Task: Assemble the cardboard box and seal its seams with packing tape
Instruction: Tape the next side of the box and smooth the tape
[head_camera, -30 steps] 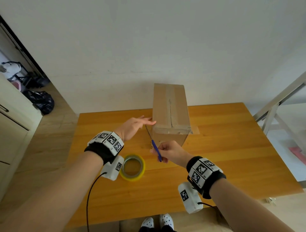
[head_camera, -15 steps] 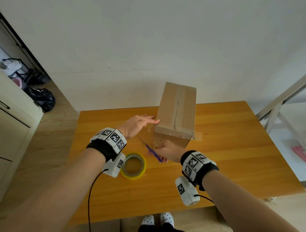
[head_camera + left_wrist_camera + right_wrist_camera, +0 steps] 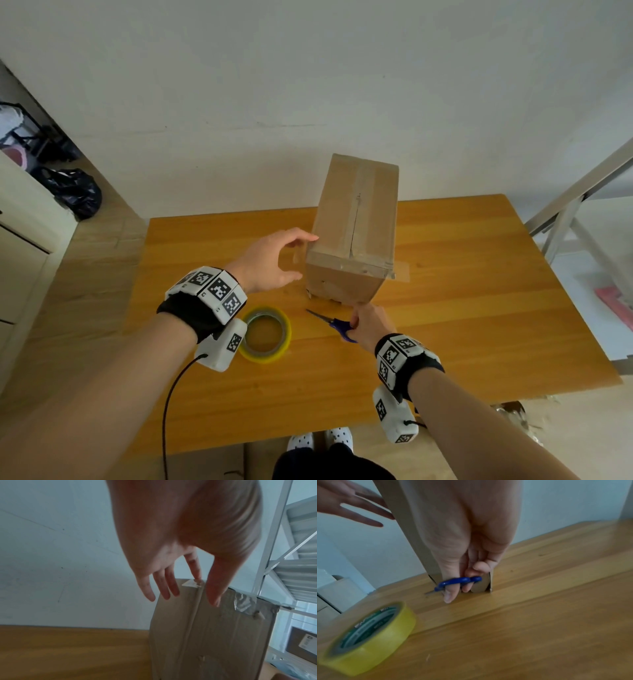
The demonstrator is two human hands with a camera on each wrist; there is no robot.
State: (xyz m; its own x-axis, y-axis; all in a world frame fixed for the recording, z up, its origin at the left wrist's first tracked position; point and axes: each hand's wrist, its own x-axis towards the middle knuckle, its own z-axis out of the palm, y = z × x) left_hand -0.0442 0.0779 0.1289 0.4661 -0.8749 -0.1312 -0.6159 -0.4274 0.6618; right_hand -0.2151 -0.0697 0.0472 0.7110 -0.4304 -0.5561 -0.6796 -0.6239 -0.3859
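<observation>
Cardboard box [image 3: 356, 226] stands tall on the wooden table [image 3: 462, 308], approx centre, toward 12 o'clock edge by the white wall [image 3: 308, 85]. Top flaps closed w/ clear tape along the centre seam; a tape tail [image 3: 400, 272] sticks out at the box's 3 o'clock top corner.

Left hand [image 3: 274, 260] at box's 9 o'clock, fingers straight and spread, tips touching the top corner, gripping nothing. Right hand [image 3: 370, 325] at box's 6 o'clock, low on the table, fingers curled thru the blue handles of scissors [image 3: 334, 323]; blades point to 10 o'clock.

Yellow tape roll [image 3: 269, 334] lies flat at 7 o'clock from box, just beside left wrist.

Room: cream cabinet [image 3: 24, 219] and black bag [image 3: 77, 192] at 9–10 o'clock, white metal rack [image 3: 565, 212] at 3 o'clock. Floor is light wood.
</observation>
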